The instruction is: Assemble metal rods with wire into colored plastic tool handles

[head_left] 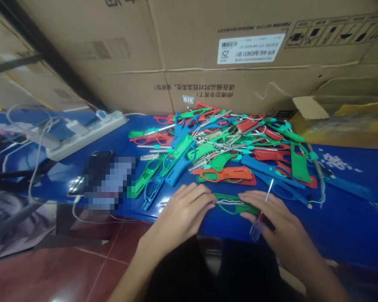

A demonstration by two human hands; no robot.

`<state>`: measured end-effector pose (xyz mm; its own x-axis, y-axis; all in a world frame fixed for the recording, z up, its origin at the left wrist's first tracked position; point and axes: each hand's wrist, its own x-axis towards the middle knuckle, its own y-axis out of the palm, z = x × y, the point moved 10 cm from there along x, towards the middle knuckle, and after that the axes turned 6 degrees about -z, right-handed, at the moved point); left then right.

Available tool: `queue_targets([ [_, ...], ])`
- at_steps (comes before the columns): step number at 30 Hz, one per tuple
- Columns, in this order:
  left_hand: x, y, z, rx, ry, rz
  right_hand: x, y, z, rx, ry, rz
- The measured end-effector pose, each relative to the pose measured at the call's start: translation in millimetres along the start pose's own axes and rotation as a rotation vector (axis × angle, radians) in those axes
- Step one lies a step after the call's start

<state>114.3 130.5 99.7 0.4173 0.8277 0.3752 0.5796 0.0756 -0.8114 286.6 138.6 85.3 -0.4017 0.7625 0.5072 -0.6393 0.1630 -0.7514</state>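
Observation:
A green lighter casing lies across the front of the blue table, with thin white wires showing along it. My left hand closes its fingers on the casing's left end. The right end is in my right hand, which also keeps a screwdriver with a clear handle tucked between its fingers, shaft pointing up. Just beyond my hands spreads a heap of lighter parts: an orange casing half, a blue casing, green casings and metal tubes with wires. My fingers hide both ends of the held casing.
A large cardboard box walls off the back of the blue table. To the left are a power strip with cables and a blurred-out phone. Small white bits lie at right, near a yellow-lined carton.

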Motion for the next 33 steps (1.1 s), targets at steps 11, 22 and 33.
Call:
queue_targets([
  [11, 9.6, 4.2, 7.3, -0.019, 0.063, 0.027, 1.7, -4.7, -7.6, 0.096, 0.083, -0.023],
  [22, 12.3, 2.2, 18.4, -0.163, 0.026, 0.000, 0.0, -7.6, -8.5, 0.066, 0.067, -0.057],
  [33, 3.4, 0.3, 1.7, -0.013, 0.032, -0.052, 3.2, -7.1, -9.5, 0.113, 0.075, -0.066],
])
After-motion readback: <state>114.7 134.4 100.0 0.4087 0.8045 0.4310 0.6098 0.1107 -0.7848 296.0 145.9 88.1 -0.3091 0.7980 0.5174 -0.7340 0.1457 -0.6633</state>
